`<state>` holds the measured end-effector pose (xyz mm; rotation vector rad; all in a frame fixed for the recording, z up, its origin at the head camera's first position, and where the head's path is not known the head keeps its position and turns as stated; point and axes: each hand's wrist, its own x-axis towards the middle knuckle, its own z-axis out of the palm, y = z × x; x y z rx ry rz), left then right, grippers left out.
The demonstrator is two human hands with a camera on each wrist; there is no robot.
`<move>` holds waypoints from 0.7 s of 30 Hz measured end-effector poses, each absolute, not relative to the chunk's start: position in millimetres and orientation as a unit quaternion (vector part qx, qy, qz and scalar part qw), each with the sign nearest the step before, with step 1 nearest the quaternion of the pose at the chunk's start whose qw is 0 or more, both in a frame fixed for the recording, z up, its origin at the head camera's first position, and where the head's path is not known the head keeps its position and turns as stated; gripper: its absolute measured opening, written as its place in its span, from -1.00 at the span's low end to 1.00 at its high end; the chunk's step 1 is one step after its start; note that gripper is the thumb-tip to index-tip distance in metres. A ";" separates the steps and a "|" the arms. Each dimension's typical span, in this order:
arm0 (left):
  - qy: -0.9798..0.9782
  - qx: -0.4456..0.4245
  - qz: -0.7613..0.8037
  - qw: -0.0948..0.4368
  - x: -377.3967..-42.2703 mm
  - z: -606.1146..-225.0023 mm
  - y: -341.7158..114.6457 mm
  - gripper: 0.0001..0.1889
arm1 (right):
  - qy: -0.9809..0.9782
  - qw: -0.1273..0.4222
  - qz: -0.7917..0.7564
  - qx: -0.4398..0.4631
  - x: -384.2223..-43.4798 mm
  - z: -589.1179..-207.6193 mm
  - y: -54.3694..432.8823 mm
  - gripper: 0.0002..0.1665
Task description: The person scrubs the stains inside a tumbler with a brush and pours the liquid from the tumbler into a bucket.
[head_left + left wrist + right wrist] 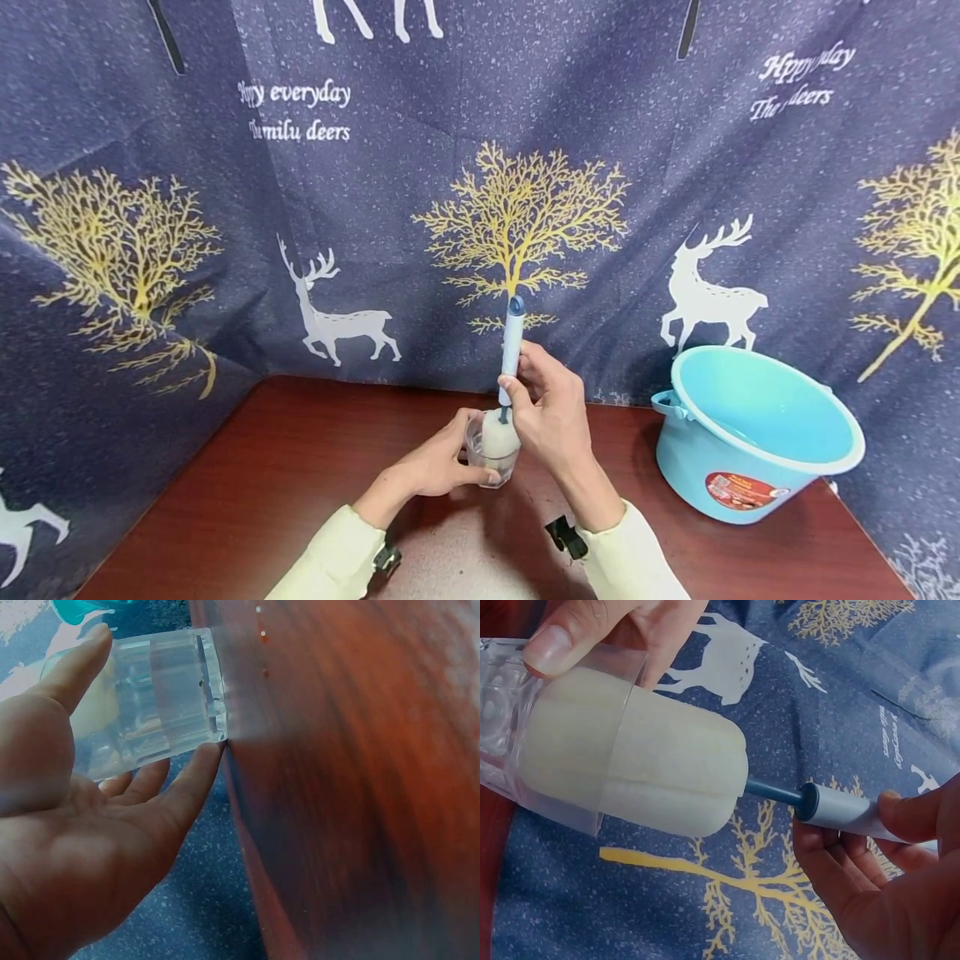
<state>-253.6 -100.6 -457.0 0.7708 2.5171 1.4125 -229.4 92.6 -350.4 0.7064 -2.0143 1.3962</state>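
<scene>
A clear plastic cup [161,697] stands near the middle of the table, and my left hand [442,462] grips it round the side, thumb on the near wall. My right hand [553,408] pinches the light blue handle [512,350] of a sponge cup brush, held nearly upright. The brush's white sponge head [675,761] sits partly inside the cup, its upper part above the rim. A dark blue stem [774,792] joins sponge and handle. In the left wrist view the cup's base is at the table surface.
A light blue bucket [720,467] with a red label stands at the right of the reddish-brown table [300,442]. Behind the table hangs a dark blue cloth [450,333] printed with deer and yellow trees.
</scene>
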 end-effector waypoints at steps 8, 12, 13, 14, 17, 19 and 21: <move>0.840 0.257 0.471 0.077 -255.5 -458.6 -101.1 -0.14 | -0.755 0.277 0.539 0.248 -227.3 -349.4 93.3 -0.54; 0.844 0.257 0.465 0.074 -256.0 -458.6 -101.1 -0.12 | -0.753 0.267 0.552 0.239 -226.9 -348.6 93.8 -0.55; 0.845 0.258 0.464 0.074 -256.0 -458.5 -101.2 -0.12 | -0.753 0.264 0.554 0.237 -226.8 -348.6 93.9 -0.55; 0.845 0.258 0.463 0.074 -255.9 -458.5 -101.2 -0.12 | -0.753 0.261 0.557 0.236 -226.5 -348.3 93.9 -0.55; 0.845 0.258 0.462 0.074 -255.9 -458.4 -101.4 -0.11 | -0.752 0.255 0.562 0.232 -225.6 -347.8 94.0 -0.57; 0.844 0.259 0.463 0.074 -255.9 -458.3 -101.4 -0.10 | -0.751 0.252 0.565 0.229 -225.1 -347.4 93.9 -0.58; 0.844 0.260 0.463 0.074 -255.8 -457.9 -101.3 -0.10 | -0.748 0.252 0.570 0.228 -224.8 -347.2 93.7 -0.59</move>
